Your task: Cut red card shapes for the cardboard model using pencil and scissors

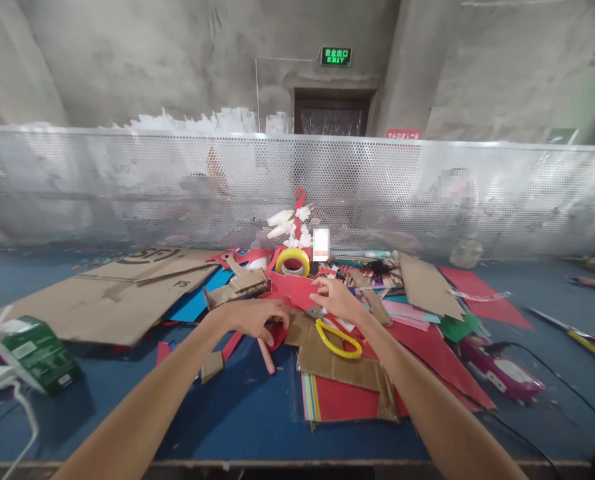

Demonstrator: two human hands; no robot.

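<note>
My left hand (260, 317) is low over the pile, fingers bent and the thumb apart from them. Just under its fingertips lies a curved red piece (277, 338), with a pale pink stick (266, 357) beside it; whether the fingers touch them is unclear. My right hand (338, 297) has its fingertips closed at the right edge of a red sheet of paper (293, 291). Below that hand rest scissors with yellow handles (341, 348), their blades partly covered. A yellow-rimmed tape roll (293, 262) stands behind the red sheet.
A large cardboard sheet (112, 293) covers the left. Cardboard scraps (347, 363) and red paper (432, 347) spread in front and right. A green box (40, 353), a purple corded device (500, 370), and more scissors (577, 333) lie outward. A perforated metal panel (402, 193) borders the back.
</note>
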